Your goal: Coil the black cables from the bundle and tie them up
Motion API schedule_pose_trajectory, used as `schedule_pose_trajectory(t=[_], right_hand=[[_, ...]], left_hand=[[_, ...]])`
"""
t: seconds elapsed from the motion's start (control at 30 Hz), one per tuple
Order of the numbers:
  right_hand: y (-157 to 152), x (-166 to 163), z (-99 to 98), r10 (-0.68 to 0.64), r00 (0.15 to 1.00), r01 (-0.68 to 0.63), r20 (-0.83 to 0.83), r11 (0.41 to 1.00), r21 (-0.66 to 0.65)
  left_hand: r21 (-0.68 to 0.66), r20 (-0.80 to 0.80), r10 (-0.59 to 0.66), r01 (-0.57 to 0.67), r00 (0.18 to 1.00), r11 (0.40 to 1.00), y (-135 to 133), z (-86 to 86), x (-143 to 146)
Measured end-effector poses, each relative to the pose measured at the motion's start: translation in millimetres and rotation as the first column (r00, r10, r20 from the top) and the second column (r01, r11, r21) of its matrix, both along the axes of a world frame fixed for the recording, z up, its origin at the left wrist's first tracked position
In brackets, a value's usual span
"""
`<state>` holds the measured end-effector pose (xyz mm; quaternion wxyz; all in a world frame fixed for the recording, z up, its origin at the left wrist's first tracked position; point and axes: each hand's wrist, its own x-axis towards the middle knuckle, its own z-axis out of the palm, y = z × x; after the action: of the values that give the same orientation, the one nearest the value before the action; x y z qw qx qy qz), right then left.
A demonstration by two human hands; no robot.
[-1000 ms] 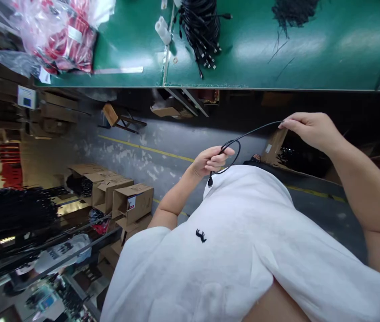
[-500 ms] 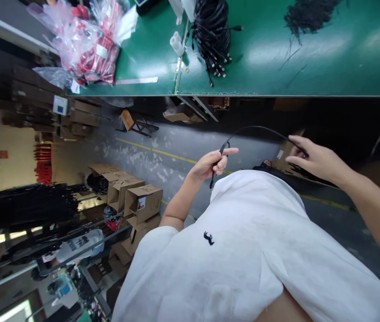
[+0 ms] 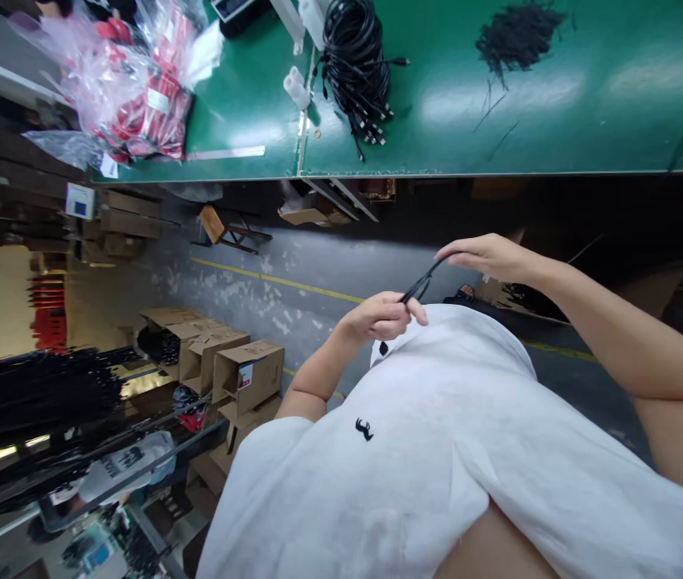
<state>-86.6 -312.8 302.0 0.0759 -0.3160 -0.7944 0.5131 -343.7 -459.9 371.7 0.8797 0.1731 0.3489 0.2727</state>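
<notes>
A black cable [image 3: 423, 283], folded into a narrow loop, spans the gap between my hands in front of the white shirt. My left hand [image 3: 384, 317] is closed around its lower part, and a black end [image 3: 384, 348] pokes out below the fist. At the upper bend, my right hand [image 3: 481, 256] pinches the cable with fingers stretched long. On the green bench [image 3: 438, 145] beyond lies a coiled bundle of black cables [image 3: 356, 72] with metal plugs at the near end. Right of it is a heap of thin black strips [image 3: 519, 36].
Clear bags of red items [image 3: 141, 104], a steel ruler [image 3: 226, 153] and a white roll [image 3: 297, 87] are on the bench's left. Open cardboard boxes [image 3: 250, 370] and a wooden stool [image 3: 226, 229] stand on the floor. A person in a grey shirt [image 3: 129, 466] is at lower left.
My right hand has moved left toward my left hand, and the cable's wide arc is now a tight folded loop. My left fingers have closed further. The view has shifted slightly right.
</notes>
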Motion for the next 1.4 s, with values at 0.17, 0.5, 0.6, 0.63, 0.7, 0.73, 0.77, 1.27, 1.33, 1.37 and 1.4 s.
schedule_pose_trajectory(t=[0.17, 0.5, 0.6, 0.63, 0.7, 0.73, 0.77, 1.27, 1.33, 1.37, 1.4], right_hand=[[-29, 62, -56.2, -0.243, 0.935, 0.215, 0.260, 0.968, 0.129], [-65, 9, 56.2, 0.204, 0.974, -0.228, 0.102, 0.884, 0.407], [-30, 7, 63.8, 0.143, 0.989, -0.126, -0.040, 0.953, 0.275], [-24, 9, 61.7, 0.129, 0.988, -0.107, -0.087, 0.970, 0.218], [-18, 12, 55.6, 0.085, 0.987, -0.068, -0.140, 0.990, 0.120], [-19, 13, 52.9, 0.065, 0.987, -0.053, -0.144, 0.995, 0.089], [-20, 13, 50.9, 0.051, 0.989, -0.041, -0.139, 0.997, 0.069], [11, 119, -55.7, -0.288, 0.940, 0.205, 0.181, 0.904, 0.376], [25, 151, -63.5, -0.368, 0.897, 0.216, 0.247, 0.851, 0.479], [35, 163, -60.8, -0.410, 0.873, 0.228, 0.266, 0.823, 0.519], [48, 171, -53.7, -0.463, 0.841, 0.251, 0.280, 0.793, 0.555]], left_hand=[[0.135, -0.217, 0.695, -0.684, 0.686, 0.717, 10, 28.4, -39], [0.057, -0.223, -0.032, 0.045, 0.974, 0.997, 29, -14.6, 32], [0.070, -0.077, -0.145, 0.151, 0.986, 0.986, 25, -11.8, 33], [0.053, -0.041, -0.125, 0.127, 0.991, 0.990, 25, -9.9, 31], [-0.010, -0.029, -0.050, 0.049, 0.998, 0.999, 26, -7.0, 28], [-0.049, -0.047, -0.019, 0.016, 0.999, 0.999, 27, -6.3, 28], [-0.089, -0.068, 0.002, -0.008, 0.998, 0.996, 28, -5.9, 29], [-0.179, -0.079, 0.273, -0.283, 0.959, 0.942, 30, 4.5, 20], [-0.173, -0.042, 0.237, -0.240, 0.971, 0.955, 28, 3.4, 20], [-0.169, -0.034, 0.219, -0.222, 0.975, 0.960, 28, 3.5, 21], [-0.162, -0.033, 0.209, -0.211, 0.977, 0.964, 29, 4.3, 22]])
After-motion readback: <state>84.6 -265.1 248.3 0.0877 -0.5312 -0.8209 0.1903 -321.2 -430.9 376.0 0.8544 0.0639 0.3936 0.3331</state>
